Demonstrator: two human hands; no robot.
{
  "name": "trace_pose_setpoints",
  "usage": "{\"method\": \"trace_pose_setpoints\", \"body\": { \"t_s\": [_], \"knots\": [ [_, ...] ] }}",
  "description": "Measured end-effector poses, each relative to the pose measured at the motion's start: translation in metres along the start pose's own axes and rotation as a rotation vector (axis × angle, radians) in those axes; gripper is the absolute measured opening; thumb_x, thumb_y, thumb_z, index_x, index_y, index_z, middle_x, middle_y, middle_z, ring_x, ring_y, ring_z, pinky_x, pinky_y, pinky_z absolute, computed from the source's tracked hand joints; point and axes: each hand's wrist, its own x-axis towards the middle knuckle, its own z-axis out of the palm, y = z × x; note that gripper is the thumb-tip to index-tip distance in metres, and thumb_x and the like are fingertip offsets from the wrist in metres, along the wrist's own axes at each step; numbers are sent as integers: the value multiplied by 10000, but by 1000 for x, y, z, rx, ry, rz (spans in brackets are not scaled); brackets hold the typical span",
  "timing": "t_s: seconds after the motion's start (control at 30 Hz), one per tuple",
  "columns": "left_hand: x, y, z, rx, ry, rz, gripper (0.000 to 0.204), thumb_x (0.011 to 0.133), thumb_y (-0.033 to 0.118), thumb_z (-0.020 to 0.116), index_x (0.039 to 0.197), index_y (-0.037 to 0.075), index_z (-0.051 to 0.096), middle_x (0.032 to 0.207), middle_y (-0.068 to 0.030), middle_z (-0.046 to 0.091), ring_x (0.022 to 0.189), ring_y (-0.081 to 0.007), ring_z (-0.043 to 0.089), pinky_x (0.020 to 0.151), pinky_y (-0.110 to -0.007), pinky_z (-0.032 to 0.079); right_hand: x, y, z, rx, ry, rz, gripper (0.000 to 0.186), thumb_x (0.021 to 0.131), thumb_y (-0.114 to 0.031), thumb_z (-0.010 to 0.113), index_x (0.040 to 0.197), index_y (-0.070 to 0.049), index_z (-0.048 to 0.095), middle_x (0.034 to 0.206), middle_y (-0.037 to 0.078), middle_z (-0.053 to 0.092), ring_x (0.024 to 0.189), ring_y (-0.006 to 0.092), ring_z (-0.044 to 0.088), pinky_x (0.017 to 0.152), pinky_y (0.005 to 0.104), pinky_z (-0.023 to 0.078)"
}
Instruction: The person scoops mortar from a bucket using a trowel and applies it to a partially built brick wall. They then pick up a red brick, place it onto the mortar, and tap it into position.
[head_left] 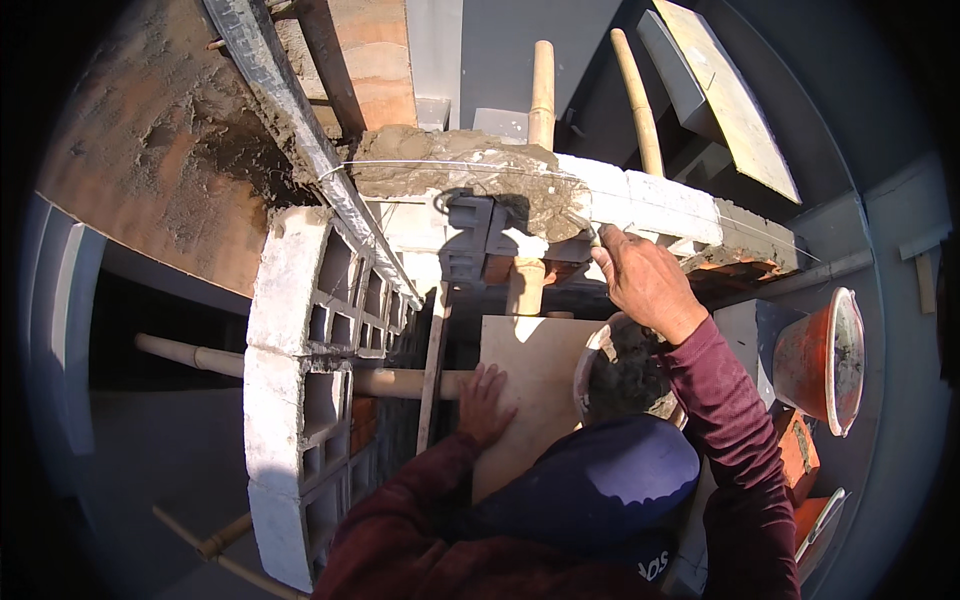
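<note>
My right hand is closed around the handle of a trowel. Its blade touches the wet mortar spread along the top of the wall, where the mortar meets white blocks. A thin string runs above the wall top. My left hand lies with its fingers spread at the edge of a plywood board, holding nothing. Between my right forearm and that board stands a bucket of grey mortar, partly hidden by my knee.
A pale hollow-block wall runs down the left, with a mortar-caked metal straightedge leaning across its corner. Bamboo poles pass through the structure. At right are an orange bucket and a brick. A mortar-smeared plywood sheet lies upper left.
</note>
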Motion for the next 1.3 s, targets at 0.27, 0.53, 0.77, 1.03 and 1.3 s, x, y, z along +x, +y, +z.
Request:
{"method": "trace_pose_setpoints", "body": {
  "t_s": [0.27,0.53,0.77,1.03,1.3],
  "knots": [
    [-1,2,1,-43,24,-23,754,835,394,697,1474,115,412,1548,-136,344,1479,-389,216,1134,-686,183,-62,9,-35,-75,-52,81,266,972,-231,579,1098,-1,620,866,231,680,779,412,681,680,498,528],
    [-1,2,-2,11,-13,-1,745,872,427,668,1479,96,392,1556,-135,326,1486,-369,199,1128,-699,181,-18,-44,7,-129,-10,-59,291,988,-240,553,1139,8,586,896,214,658,728,409,672,649,482,544],
    [0,3,-2,-12,1,-21,728,869,413,670,1469,93,409,1552,-138,333,1481,-371,211,1133,-695,171,-57,1,-4,-149,58,102,282,984,-231,556,1128,10,585,893,223,660,735,392,691,644,475,550],
    [0,3,-1,-7,-19,-11,731,866,390,664,1481,102,393,1554,-155,319,1481,-396,202,1137,-687,172,-48,-26,22,-158,9,-120,262,947,-225,611,1076,3,602,938,186,629,849,332,688,692,422,557],
    [3,2,-3,-20,-8,-13,722,885,440,637,1475,93,407,1559,-138,327,1486,-381,206,1136,-697,160,-43,-7,12,161,-14,31,256,992,-208,539,1013,41,592,811,261,661,807,451,653,708,524,514]
  ]
}}
